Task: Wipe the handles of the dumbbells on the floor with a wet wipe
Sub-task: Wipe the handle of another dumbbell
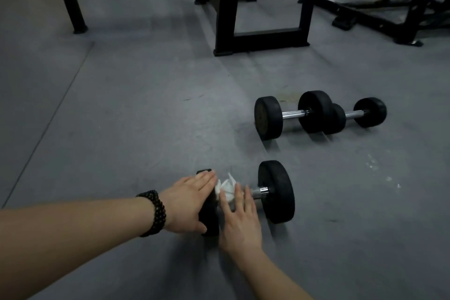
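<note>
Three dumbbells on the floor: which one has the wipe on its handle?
The nearest dumbbell, alone in front: the white wipe sits on its handle between both hands. The two farther dumbbells lie end to end, handles bare.

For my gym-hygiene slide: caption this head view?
Left hand steadies near dumbbell; right hand presses wet wipe on handle.

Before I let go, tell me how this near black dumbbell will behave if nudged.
The near black dumbbell has round end weights, so it would probably roll on the smooth grey floor. It looks heavy for its size. Its chrome handle may be slippery.
</note>
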A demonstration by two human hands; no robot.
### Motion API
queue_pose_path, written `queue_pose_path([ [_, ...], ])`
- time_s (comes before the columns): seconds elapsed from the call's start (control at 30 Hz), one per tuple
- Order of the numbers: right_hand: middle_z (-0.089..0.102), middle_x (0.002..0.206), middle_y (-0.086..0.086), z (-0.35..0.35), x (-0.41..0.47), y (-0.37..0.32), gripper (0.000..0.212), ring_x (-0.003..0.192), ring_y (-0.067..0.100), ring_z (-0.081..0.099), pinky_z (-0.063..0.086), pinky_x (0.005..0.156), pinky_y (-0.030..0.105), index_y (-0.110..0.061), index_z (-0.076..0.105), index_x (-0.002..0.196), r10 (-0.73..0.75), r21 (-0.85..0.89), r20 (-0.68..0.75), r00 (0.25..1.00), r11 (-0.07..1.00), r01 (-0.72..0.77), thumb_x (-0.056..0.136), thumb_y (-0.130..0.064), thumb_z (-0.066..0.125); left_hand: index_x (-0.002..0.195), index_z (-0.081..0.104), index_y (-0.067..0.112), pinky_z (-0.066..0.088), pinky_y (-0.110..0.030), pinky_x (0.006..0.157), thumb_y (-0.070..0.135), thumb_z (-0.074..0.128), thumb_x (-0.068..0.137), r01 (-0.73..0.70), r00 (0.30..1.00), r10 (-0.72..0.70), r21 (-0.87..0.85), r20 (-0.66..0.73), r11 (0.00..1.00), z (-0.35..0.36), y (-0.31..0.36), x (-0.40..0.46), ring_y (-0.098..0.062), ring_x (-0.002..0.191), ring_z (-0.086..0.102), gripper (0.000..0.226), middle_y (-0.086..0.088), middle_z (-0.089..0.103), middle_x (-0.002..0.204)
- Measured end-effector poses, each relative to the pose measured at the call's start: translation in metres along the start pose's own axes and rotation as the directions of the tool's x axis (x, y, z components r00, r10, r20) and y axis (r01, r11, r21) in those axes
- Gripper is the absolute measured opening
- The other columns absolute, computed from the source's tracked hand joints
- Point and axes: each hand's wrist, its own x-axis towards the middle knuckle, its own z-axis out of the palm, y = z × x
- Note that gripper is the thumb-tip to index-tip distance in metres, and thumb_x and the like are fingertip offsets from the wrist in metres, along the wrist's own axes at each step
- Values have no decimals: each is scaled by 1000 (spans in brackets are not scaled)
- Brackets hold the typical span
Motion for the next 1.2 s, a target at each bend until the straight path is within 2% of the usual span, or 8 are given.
queue_pose_path([
  [0.1, 36, 154, 19, 6, 1, 8, 95, 144, 33, 32, 19, 117, 41, -10, 39, 149, -28, -59, -63, 998, 998, 24, 62, -29, 74, 155, -14, 10, 0, -33, 123, 62, 65, 81, 27, 999, -26, 28, -44, 999, 13, -1, 11, -19, 151, -13, 120, -8, -20, 163],
  [0.2, 34, 156, 17, 1, 1, 21, 90, 145, 29, 29, 19, 120, 39, 0, 34, 149, 116, -55, -66, 991, 991, -120, 66, -18, 62, 154, -15, 8, 1, -34, 123, 62, 61, 85, 46, 996, -44, 23, -75, 999, 16, -3, 17, -20, 151, -9, 117, -9, -18, 163],
  [0.27, 30, 157, 17, 2, -1, 14, 93, 147, 29, 26, 17, 117, 39, 1, 30, 151, 155, -14, -54, 986, 988, -156, 67, -19, 63, 155, -14, 10, -1, -33, 123, 65, 58, 85, 33, 993, -30, 26, -116, 999, 18, -8, 13, -17, 151, -7, 114, -6, -17, 164],
  [0.4, 28, 158, 15, 15, -10, -10, 90, 148, 27, 21, 16, 120, 38, -1, 34, 149, -29, 5, -34, 999, 1000, 29, 67, -24, 62, 155, -14, 12, -3, -31, 122, 65, 56, 86, 46, 988, -43, 14, -150, 999, 25, -10, 6, -15, 151, -9, 111, -4, -17, 164],
  [0.6, 29, 157, 21, 11, -2, 16, 90, 147, 33, 25, 15, 122, 39, 2, 29, 150, 101, -3, -115, 988, 995, -102, 69, -20, 59, 155, -15, 12, -1, -33, 123, 62, 58, 87, 71, 988, -70, 2, -135, 997, 25, -8, 8, -15, 151, -10, 112, -3, -19, 163],
  [0.77, 23, 156, 31, 10, 1, 2, 102, 146, 44, 20, 27, 116, 51, -24, 25, 155, 48, 11, -72, 996, 999, -48, 65, -29, 72, 155, -15, 12, -1, -33, 123, 61, 59, 86, 89, 988, -86, 16, -127, 996, 21, -6, 9, -15, 151, -10, 112, -3, -19, 163],
  [0.97, 21, 160, 17, 11, -5, 32, 103, 150, 30, 17, 13, 117, 44, -8, 27, 153, 39, 0, -68, 997, 999, -39, 59, -19, 67, 155, -16, 12, -3, -33, 123, 59, 59, 88, 97, 988, -93, 24, -123, 995, 19, -4, 7, -15, 151, -11, 110, -3, -20, 163],
  [1.2, 18, 162, 15, 13, 3, 13, 97, 150, 30, 13, 9, 118, 43, -15, 18, 157, -24, 36, -63, 998, 999, 27, 69, -23, 57, 155, -15, 11, -3, -33, 123, 57, 60, 87, 103, 986, -102, 0, -130, 995, 20, -2, 8, -15, 150, -12, 111, -4, -19, 163],
])
